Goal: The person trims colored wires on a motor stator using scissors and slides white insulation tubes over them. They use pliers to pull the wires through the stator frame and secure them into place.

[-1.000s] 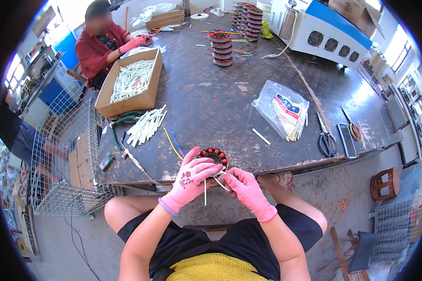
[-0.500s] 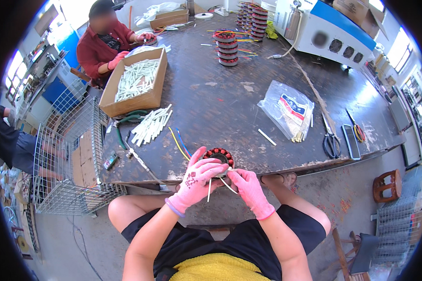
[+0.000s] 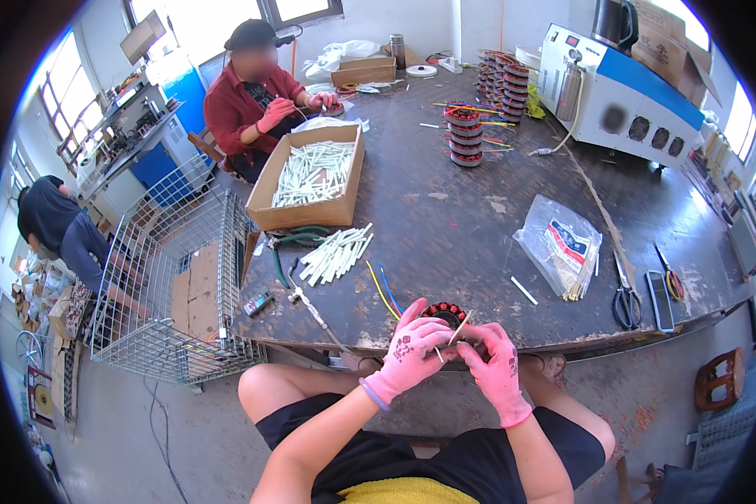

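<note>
Near the table's front edge is a ring-shaped motor stator (image 3: 446,312) with red copper windings, its lower part hidden by my gloved hands. Yellow and blue wires (image 3: 382,290) run from it toward the far left. My left hand (image 3: 413,351), in a pink glove, is closed around the stator's near left side. My right hand (image 3: 497,370), also pink-gloved, has its fingers pinched together close by. Between the hands a thin pale strand (image 3: 460,328) sticks up at a slant, apparently in the right fingertips. A short white end shows below the left fingers.
White sleeve pieces lie in a heap (image 3: 336,254) and fill a cardboard box (image 3: 307,214). A torch-like tool (image 3: 311,307), plastic bag (image 3: 559,244), scissors (image 3: 627,307) and phone (image 3: 659,300) lie around. Stacked stators (image 3: 464,139) stand farther back. A co-worker sits at far left; a wire cage (image 3: 176,315) flanks the table.
The view has swung up and left, so the scene sits lower and farther right. Two white ends hung below my hands; now a pale strand points upward and my right fingers are bent closer in.
</note>
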